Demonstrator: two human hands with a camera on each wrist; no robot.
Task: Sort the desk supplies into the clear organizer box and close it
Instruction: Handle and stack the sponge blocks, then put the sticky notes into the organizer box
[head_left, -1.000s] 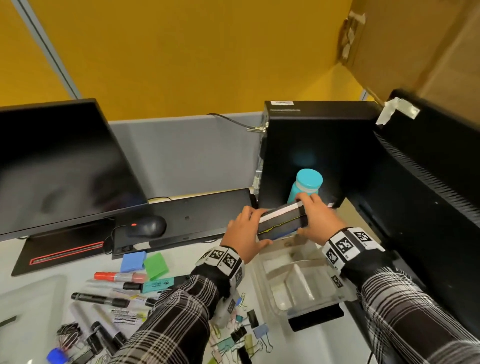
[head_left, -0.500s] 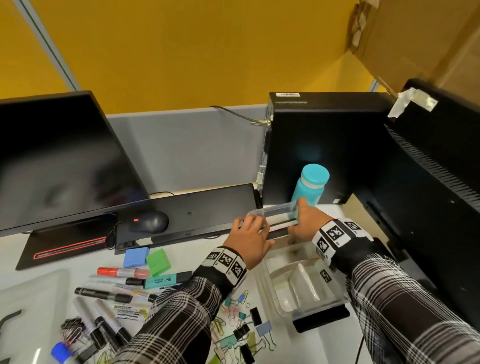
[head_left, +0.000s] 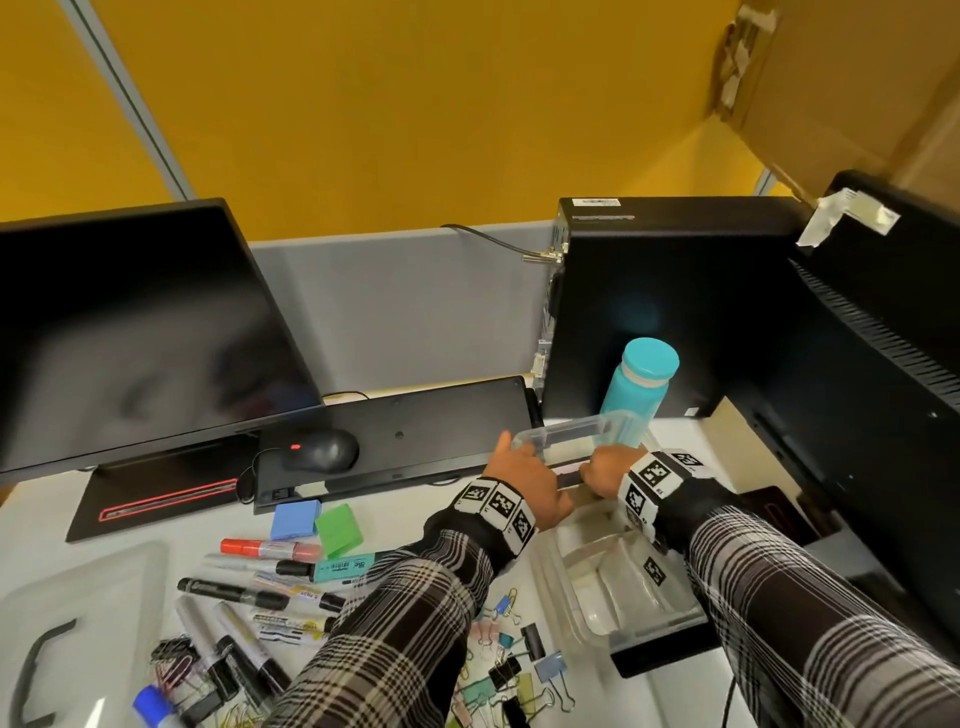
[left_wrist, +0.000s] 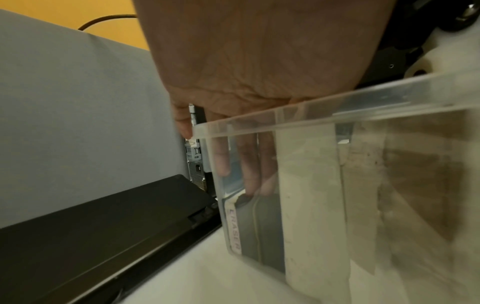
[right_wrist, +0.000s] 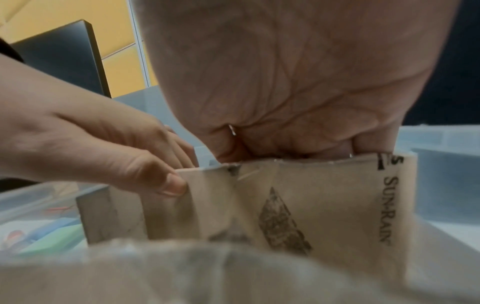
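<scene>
The clear organizer box (head_left: 551, 569) stands open at the desk's right, split by a cardboard divider (right_wrist: 324, 195). A dark eraser (left_wrist: 249, 226) with a white "ERASER" label stands on edge in the far compartment, and shows through the far wall (head_left: 571, 440). My left hand (head_left: 524, 480) reaches straight down into that compartment. Its fingertips (left_wrist: 250, 185) touch the eraser's top and its thumb (right_wrist: 176, 185) presses the divider's near face. My right hand (head_left: 605, 467) hooks over the divider's right part, its fingers hidden behind the cardboard.
Markers (head_left: 260, 571), a blue pad (head_left: 293, 519) and a green pad (head_left: 340, 530) lie left of the box, binder clips (head_left: 519, 670) in front. A clear lid (head_left: 78, 623) lies far left. Keyboard (head_left: 395, 436), mouse (head_left: 322, 449), teal bottle (head_left: 639, 384) and PC tower (head_left: 675, 312) stand behind.
Both hands have brought the eraser down from above the box into its far compartment. The camera has tilted slightly.
</scene>
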